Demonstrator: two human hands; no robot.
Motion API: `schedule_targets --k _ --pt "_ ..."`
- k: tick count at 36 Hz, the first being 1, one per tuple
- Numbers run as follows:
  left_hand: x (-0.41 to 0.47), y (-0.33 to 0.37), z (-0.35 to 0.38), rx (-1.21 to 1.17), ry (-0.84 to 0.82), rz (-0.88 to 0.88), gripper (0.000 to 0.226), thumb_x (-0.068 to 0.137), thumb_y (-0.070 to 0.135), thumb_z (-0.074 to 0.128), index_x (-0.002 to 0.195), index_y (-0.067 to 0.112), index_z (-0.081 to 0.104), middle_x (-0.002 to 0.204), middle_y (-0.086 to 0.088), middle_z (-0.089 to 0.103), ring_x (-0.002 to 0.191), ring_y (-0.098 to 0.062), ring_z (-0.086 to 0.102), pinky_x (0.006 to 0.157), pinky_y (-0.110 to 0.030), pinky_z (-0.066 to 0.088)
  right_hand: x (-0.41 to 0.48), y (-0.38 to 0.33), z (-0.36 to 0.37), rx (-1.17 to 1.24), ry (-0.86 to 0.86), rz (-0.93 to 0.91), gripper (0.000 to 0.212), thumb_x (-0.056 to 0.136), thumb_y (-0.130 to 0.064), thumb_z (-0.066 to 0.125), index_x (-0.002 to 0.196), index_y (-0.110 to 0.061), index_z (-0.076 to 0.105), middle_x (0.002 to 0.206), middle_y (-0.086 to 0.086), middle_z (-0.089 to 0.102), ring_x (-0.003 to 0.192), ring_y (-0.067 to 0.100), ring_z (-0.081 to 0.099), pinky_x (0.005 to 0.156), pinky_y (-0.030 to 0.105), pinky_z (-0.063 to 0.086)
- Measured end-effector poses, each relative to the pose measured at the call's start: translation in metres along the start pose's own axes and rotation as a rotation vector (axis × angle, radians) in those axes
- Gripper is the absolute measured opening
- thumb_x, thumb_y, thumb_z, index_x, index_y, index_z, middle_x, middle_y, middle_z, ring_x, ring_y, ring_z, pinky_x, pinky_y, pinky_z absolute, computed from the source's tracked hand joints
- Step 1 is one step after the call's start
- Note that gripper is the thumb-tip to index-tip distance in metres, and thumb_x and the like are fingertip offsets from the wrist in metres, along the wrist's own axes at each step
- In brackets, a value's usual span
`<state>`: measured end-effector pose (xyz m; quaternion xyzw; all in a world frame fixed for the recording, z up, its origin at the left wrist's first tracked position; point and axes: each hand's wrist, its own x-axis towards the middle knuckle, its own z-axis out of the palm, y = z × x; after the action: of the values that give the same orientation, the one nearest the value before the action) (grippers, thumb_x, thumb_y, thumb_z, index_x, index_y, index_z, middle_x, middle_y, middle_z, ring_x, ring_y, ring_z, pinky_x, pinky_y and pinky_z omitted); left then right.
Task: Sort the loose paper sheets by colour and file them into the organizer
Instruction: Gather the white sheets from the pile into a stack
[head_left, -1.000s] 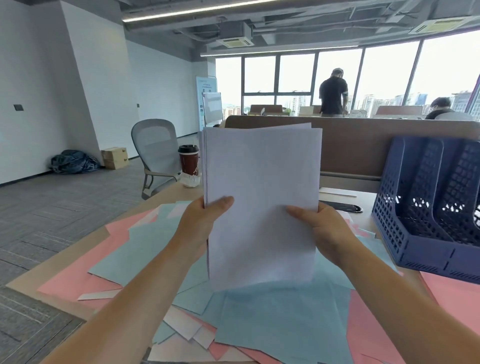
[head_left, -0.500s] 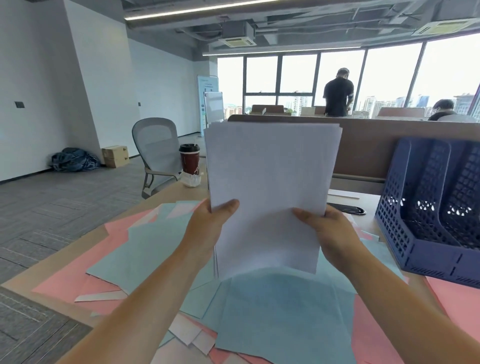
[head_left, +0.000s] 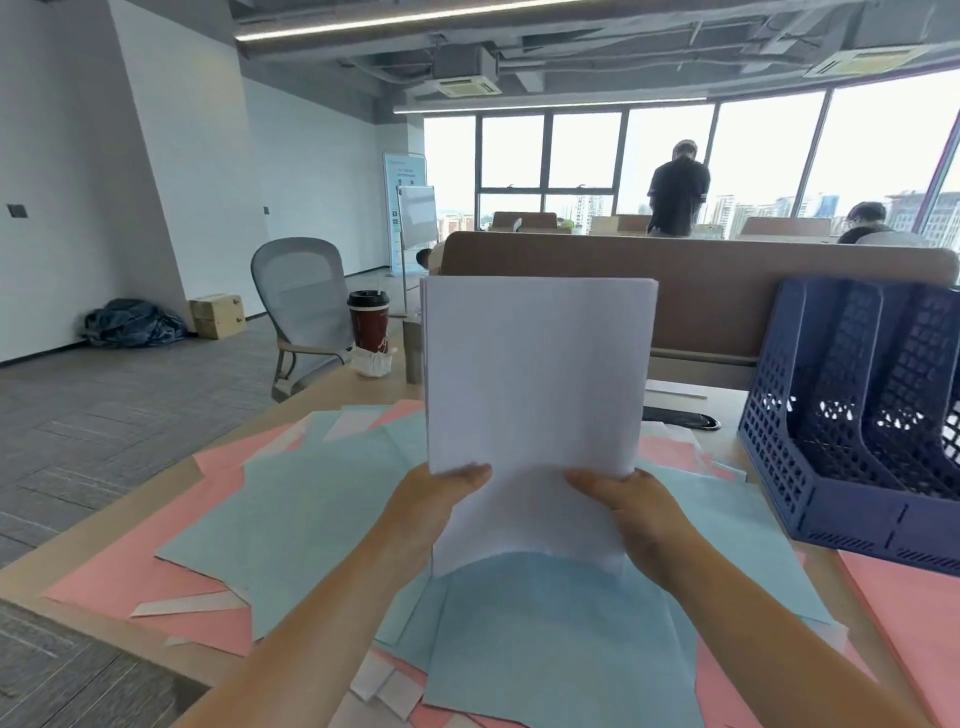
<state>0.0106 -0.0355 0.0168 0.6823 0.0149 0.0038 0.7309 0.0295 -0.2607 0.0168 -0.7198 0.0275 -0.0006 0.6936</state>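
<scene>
I hold a stack of white sheets (head_left: 537, 384) upright over the desk. My left hand (head_left: 434, 506) grips its lower left edge and my right hand (head_left: 631, 512) grips its lower right edge, thumbs on the front. The stack's bottom edge touches the loose pile below. Light blue sheets (head_left: 332, 509) and pink sheets (head_left: 124, 577) lie spread and overlapping across the desk, with a few white sheets (head_left: 192, 603) poking out. A dark blue mesh organizer (head_left: 852, 415) with upright slots stands at the right; its visible slots hold no paper.
A coffee cup (head_left: 369, 325) and a crumpled white mask (head_left: 373, 361) sit at the desk's far left corner. A black flat object (head_left: 680, 418) lies behind the stack. A brown partition (head_left: 727, 291) backs the desk. A grey chair (head_left: 301, 306) stands left. Two persons are beyond.
The white stack has squared up: its fanned top edges are now aligned. My hands have slid lower on the stack, and it stands straighter with its bottom on the pile.
</scene>
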Motion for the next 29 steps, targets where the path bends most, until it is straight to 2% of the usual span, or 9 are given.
schedule_targets --k 2,5,10,13,17,20,23,25,29 --pt "-0.002 -0.006 0.001 0.085 0.018 0.006 0.036 0.074 0.032 0.077 0.109 0.022 0.073 0.104 0.004 0.076 0.100 -0.018 0.071 0.101 -0.048 0.049 0.000 0.006 0.000 0.007 0.013 0.031 0.032 0.075 -0.024 0.084 0.099 -0.006 0.074 0.094 0.010 0.077 0.092 0.032 0.073 0.089 0.049 0.057" --pt "-0.002 -0.005 0.002 0.181 0.089 0.071 0.025 0.082 0.026 0.076 0.107 0.023 0.074 0.096 0.008 0.077 0.092 -0.013 0.072 0.094 -0.041 0.054 -0.002 0.002 -0.001 0.007 0.007 0.031 0.025 0.081 -0.021 0.080 0.101 -0.007 0.074 0.095 0.008 0.077 0.092 0.032 0.073 0.092 0.054 0.055" --pt "-0.016 0.016 0.023 0.266 0.086 0.156 0.006 0.085 0.023 0.074 0.091 0.026 0.075 0.087 0.009 0.077 0.083 -0.009 0.072 0.080 -0.027 0.054 -0.013 -0.018 -0.020 -0.099 0.107 -0.060 0.013 0.088 -0.022 0.072 0.100 -0.018 0.072 0.095 0.001 0.076 0.090 0.025 0.072 0.089 0.049 0.057" --pt "-0.025 0.027 0.046 0.259 0.034 0.160 0.004 0.085 0.023 0.074 0.087 0.026 0.075 0.084 0.008 0.077 0.081 -0.012 0.073 0.077 -0.027 0.056 -0.029 -0.029 -0.043 -0.184 0.214 -0.133 0.008 0.088 -0.024 0.071 0.091 -0.027 0.065 0.098 -0.001 0.072 0.092 0.025 0.068 0.088 0.046 0.056" --pt "-0.037 0.033 0.093 0.225 0.008 0.157 0.006 0.086 0.025 0.070 0.090 0.024 0.074 0.083 0.008 0.076 0.082 -0.016 0.072 0.082 -0.036 0.055 -0.062 -0.041 -0.088 -0.296 0.358 -0.232 0.014 0.092 -0.021 0.066 0.105 -0.024 0.062 0.098 -0.001 0.067 0.088 0.022 0.062 0.075 0.034 0.046" --pt "-0.050 0.036 0.141 0.223 -0.040 0.187 0.020 0.079 0.030 0.058 0.094 0.027 0.070 0.084 0.009 0.074 0.084 -0.016 0.071 0.080 -0.036 0.054 -0.088 -0.046 -0.130 -0.327 0.426 -0.234 0.008 0.095 -0.022 0.061 0.101 -0.025 0.062 0.090 -0.011 0.065 0.080 0.011 0.059 0.064 0.029 0.041" --pt "-0.065 0.038 0.190 0.218 -0.110 0.211 0.035 0.073 0.030 0.052 0.106 0.030 0.063 0.094 0.008 0.072 0.091 -0.018 0.068 0.082 -0.038 0.053 -0.109 -0.048 -0.179 -0.364 0.511 -0.191 0.006 0.094 -0.022 0.061 0.098 -0.026 0.063 0.087 -0.011 0.064 0.083 0.015 0.060 0.070 0.031 0.044" --pt "-0.075 0.039 0.224 0.238 -0.162 0.215 0.032 0.078 0.024 0.052 0.108 0.029 0.060 0.097 0.006 0.070 0.093 -0.019 0.067 0.082 -0.039 0.053 -0.125 -0.052 -0.214 -0.392 0.585 -0.171 0.004 0.091 -0.022 0.064 0.093 -0.025 0.064 0.084 -0.011 0.064 0.084 0.019 0.061 0.076 0.034 0.047" --pt "-0.090 0.037 0.292 0.273 -0.278 0.240 0.039 0.067 0.022 0.057 0.106 0.026 0.061 0.097 0.006 0.072 0.090 -0.017 0.069 0.084 -0.044 0.055 -0.157 -0.053 -0.287 -0.408 0.696 -0.149 0.012 0.087 -0.016 0.070 0.087 -0.027 0.065 0.086 -0.002 0.069 0.074 0.017 0.062 0.067 0.027 0.051"
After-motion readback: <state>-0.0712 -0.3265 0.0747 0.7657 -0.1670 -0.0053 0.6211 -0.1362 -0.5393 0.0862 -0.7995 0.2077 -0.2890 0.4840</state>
